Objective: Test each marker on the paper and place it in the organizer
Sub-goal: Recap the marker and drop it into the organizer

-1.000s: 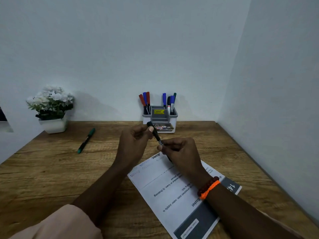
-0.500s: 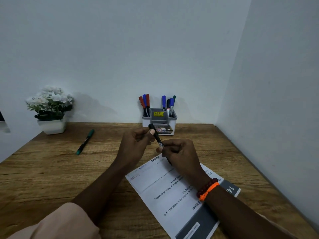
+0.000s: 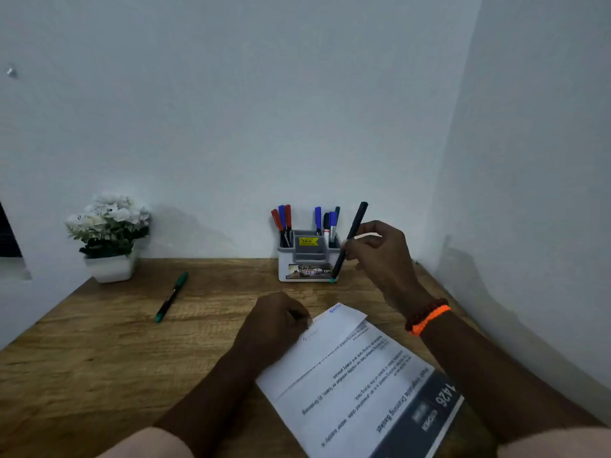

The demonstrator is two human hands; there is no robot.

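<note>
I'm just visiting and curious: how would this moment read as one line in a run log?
right hand: holds black marker beside organizer | left hand: rests on paper | green marker: lying on table, untested

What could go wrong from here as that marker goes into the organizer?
1. The organizer already holds upright markers on its right side; the marker in the right hand might knock them going in.
2. The paper has a lifted far corner; the left hand rests at its edge and could shift it.
3. The green pen lies apart, easily missed.
</note>
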